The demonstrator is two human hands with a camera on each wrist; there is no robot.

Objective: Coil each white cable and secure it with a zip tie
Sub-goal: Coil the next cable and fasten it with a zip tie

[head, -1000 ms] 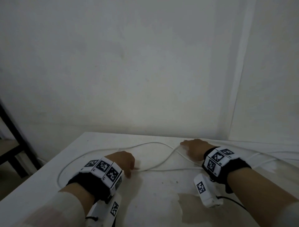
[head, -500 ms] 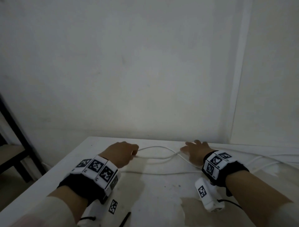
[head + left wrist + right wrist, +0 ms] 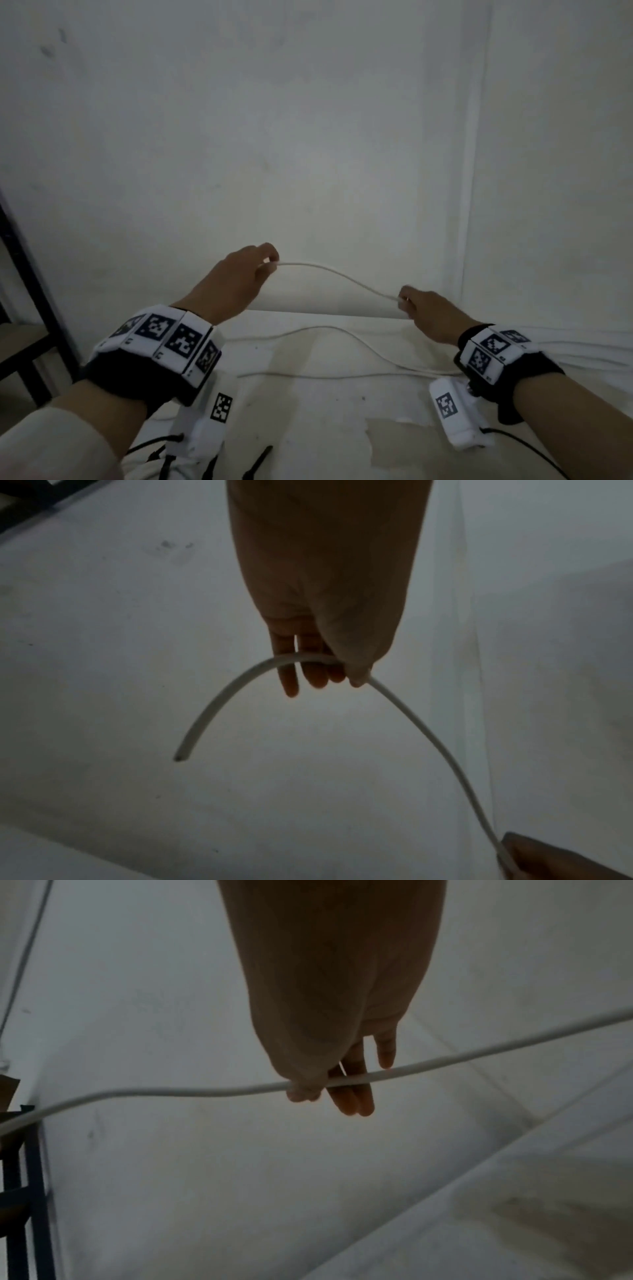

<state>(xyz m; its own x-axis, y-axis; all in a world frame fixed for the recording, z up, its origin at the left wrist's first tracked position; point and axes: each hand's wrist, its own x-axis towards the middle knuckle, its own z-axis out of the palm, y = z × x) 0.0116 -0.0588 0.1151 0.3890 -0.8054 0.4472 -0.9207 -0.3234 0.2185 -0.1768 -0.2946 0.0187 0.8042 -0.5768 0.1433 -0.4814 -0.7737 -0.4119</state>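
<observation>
Overhead of the table, a white cable (image 3: 337, 274) hangs in a shallow arc between the person's two raised hands. The left hand (image 3: 239, 274) pinches it near its end between thumb and fingers; in the left wrist view a short free tail curves down past the fingers (image 3: 310, 669) to a cut tip, while the long run slopes off toward the other hand. The right hand (image 3: 428, 311), held lower than the left, pinches the same cable between thumb and curled fingers (image 3: 352, 1096), and in the right wrist view the cable passes across under the thumb and runs out both sides of the picture. More white cable (image 3: 342, 342) lies loose on the white table (image 3: 308, 428) below, in long curves that run toward the right wrist; whether it is the same cable or another cannot be told. Near the table's front edge lie several black zip ties (image 3: 257, 460), close to the left forearm. Both wrists wear black bands with white marker blocks and a small white camera unit underneath. A pale wall (image 3: 308, 137) stands behind the table, and a dark shelf frame (image 3: 30, 274) shows at the left edge.
</observation>
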